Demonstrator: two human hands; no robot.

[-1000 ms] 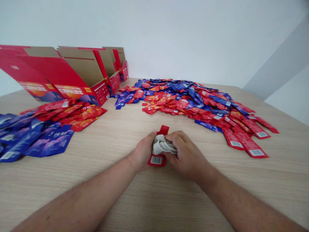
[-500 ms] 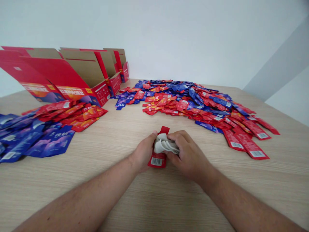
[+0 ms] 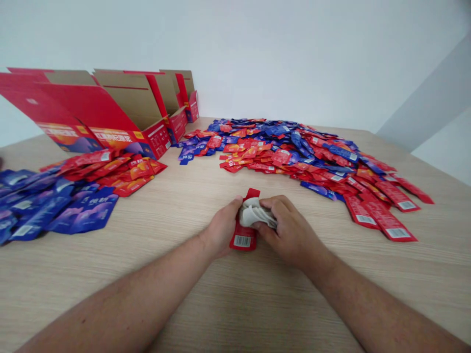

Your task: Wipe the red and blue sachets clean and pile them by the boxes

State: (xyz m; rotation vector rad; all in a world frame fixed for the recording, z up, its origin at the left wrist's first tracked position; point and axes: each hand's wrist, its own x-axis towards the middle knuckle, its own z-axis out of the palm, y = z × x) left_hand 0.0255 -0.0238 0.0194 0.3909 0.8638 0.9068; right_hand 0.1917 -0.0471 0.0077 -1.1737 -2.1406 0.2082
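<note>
Above the middle of the table, my left hand (image 3: 225, 228) is closed on a red pouch (image 3: 243, 240) with its barcode side up. My right hand (image 3: 287, 228) grips a folded bunch of white, layered strips (image 3: 257, 214), which lies over the middle of the red pouch. Both hands are close together, with the pouch and the white bunch between them. The pouch's top tab sticks out past the strips. The undersides of the pouch and the lower fingers of my left hand are hidden.
Open red boxes (image 3: 158, 139) stand at the back left. Before them lie red pouches (image 3: 136, 169) and blue pouches (image 3: 86, 211). A wide mixed heap of red and blue pouches (image 3: 283, 157) curves from the back middle to the right, near the wall (image 3: 294, 59).
The view has shifted slightly, so everything sits a little differently in the picture. Both hands keep the same hold on the pouch and the white strips.
</note>
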